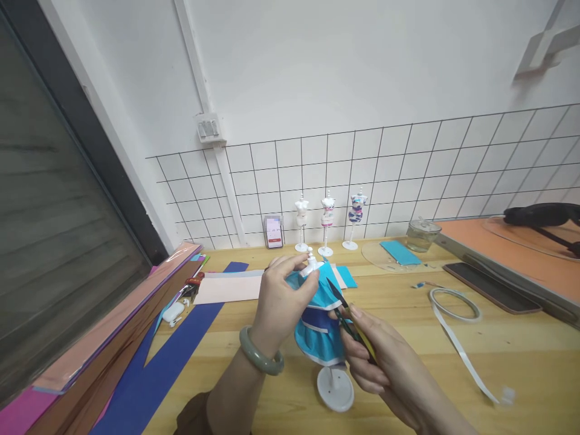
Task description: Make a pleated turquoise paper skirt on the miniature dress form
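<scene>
My left hand, with a green bangle at the wrist, is closed on the neck and shoulder of a small white dress form. The form leans, and its round base shows below. It wears a blue paper dress with a bright blue cape-like top, a dark blue waist band and white trims. In my right hand are dark-bladed scissors with some yellow at the handle. Their blades are apart, beside the right side of the top. Whether they touch the paper I cannot tell.
Three small dress forms stand by the wall, beside a propped phone. Coloured paper sheets lie left, near an earbud case. To the right are a tape roll, a dark phone and a glass jar.
</scene>
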`<state>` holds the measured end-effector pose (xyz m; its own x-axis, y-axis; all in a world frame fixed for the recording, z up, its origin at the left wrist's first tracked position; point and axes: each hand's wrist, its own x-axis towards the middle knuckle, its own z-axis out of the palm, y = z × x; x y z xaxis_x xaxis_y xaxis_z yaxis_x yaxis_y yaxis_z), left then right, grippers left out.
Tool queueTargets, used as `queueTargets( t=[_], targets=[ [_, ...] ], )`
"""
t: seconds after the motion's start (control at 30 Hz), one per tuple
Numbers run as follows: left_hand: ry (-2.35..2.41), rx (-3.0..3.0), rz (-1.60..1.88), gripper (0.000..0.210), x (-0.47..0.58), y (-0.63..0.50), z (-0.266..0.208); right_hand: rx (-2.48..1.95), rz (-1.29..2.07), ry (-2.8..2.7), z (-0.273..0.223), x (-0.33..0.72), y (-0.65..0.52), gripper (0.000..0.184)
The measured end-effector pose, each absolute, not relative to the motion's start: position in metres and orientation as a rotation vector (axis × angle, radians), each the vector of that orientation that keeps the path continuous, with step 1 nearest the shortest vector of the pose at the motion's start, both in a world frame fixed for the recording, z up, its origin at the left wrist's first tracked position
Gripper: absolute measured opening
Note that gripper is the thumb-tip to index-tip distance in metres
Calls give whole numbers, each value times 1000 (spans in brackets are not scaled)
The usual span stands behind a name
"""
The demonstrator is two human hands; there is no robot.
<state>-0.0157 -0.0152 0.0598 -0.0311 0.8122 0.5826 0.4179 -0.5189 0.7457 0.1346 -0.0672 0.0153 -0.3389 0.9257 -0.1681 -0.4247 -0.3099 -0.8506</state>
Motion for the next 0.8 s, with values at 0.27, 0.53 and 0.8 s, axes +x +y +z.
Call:
queueTargets(
  t=[0.27, 0.53, 0.8],
  targets=[
    [1315, 1937, 1556, 22, -15, -14, 59, -835, 1794, -901, 13, 137, -68, 38],
    [1282, 1939, 1571, 23, -14, -16, 58, -842, 1783, -914, 16, 136, -66, 44],
    [1307, 1926, 1572, 23, -15, -15, 57, -855, 1753, -913, 14, 134, -68, 43]
  ],
)
